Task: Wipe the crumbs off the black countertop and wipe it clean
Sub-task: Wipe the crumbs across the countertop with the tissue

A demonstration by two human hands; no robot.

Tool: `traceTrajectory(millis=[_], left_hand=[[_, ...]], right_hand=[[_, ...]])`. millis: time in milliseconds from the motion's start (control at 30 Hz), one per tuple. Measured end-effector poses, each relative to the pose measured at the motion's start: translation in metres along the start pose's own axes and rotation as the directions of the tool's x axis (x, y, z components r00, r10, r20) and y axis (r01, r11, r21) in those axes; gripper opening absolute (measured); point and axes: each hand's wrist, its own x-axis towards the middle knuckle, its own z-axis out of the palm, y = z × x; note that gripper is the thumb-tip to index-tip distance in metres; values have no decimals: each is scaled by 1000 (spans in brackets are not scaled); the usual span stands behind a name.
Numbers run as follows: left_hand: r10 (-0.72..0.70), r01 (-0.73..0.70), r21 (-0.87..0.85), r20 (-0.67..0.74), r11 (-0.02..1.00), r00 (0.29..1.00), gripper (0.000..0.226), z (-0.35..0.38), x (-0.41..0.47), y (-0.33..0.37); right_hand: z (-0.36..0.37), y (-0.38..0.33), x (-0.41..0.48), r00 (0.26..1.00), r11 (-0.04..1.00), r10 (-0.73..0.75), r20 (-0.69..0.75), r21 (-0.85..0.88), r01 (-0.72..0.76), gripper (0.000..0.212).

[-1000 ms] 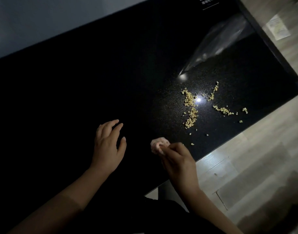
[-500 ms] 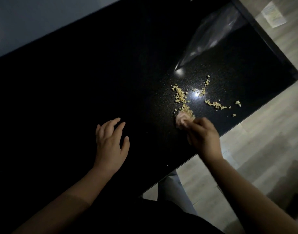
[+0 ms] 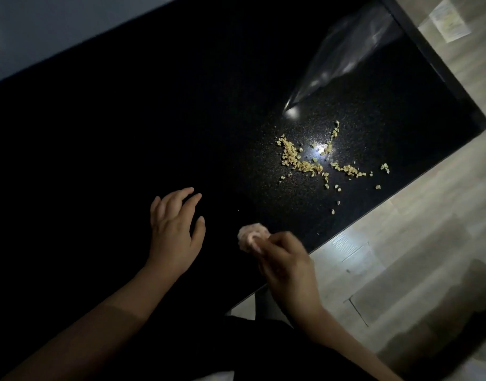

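Left hand (image 3: 176, 232) resting on black countertop (image 3: 99, 174), fingers spread, holding nothing. Right hand (image 3: 284, 264) pinching crumpled pinkish cloth (image 3: 251, 236) near front edge. Yellow crumbs (image 3: 302, 162) lying scattered in loose lines farther right, glinting under light. Clear plastic bag (image 3: 346, 53) sitting beyond crumbs.

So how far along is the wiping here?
Barely started: nothing looks cleared. The right hand pinches a crumpled pink wipe near the front edge of the black countertop; the left hand lies open beside it. The yellow crumbs lie unwiped, clustered by the glare with strays toward the edge.
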Motion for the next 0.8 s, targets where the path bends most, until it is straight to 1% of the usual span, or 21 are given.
traceTrajectory(millis=[67,133,200,300,367,467,567,600,667,733,800], left_hand=[[-3,4,14,-2,1000,1000,49,1,1,0],[-4,4,16,-3,1000,1000,49,1,1,0],[1,-1,17,-5,1000,1000,48,1,1,0],[2,-2,11,-2,1000,1000,48,0,0,0],[-4,4,4,-2,1000,1000,49,0,0,0],[-10,10,10,-6,1000,1000,49,1,0,2],[-15,15,18,-3,1000,1000,49,1,-1,3],[-16,16,20,-2,1000,1000,49,1,-1,3],[-18,18,24,-3,1000,1000,49,0,-1,4],[-20,20,13,-9,1000,1000,49,-1,0,5],[-20,20,-14,-19,1000,1000,49,-2,0,5]], right_hand=[[16,-3,-11,1000,1000,16,9,17,-16,17],[25,0,-16,1000,1000,10,16,-13,-10,19],[26,7,-17,998,997,-38,39,-63,41,21],[12,24,-12,992,981,-115,42,-152,120,32],[-6,44,-5,995,973,-98,0,-209,96,29],[-40,81,11,998,952,-32,-62,-306,12,24],[-70,101,33,994,934,7,-108,-353,-45,25],[-76,101,39,992,940,7,-126,-338,-50,25],[-80,84,49,988,970,-31,-154,-242,-7,25],[-69,57,58,988,988,-80,-136,-142,60,29],[-46,33,68,991,993,-100,-93,-75,93,27]])
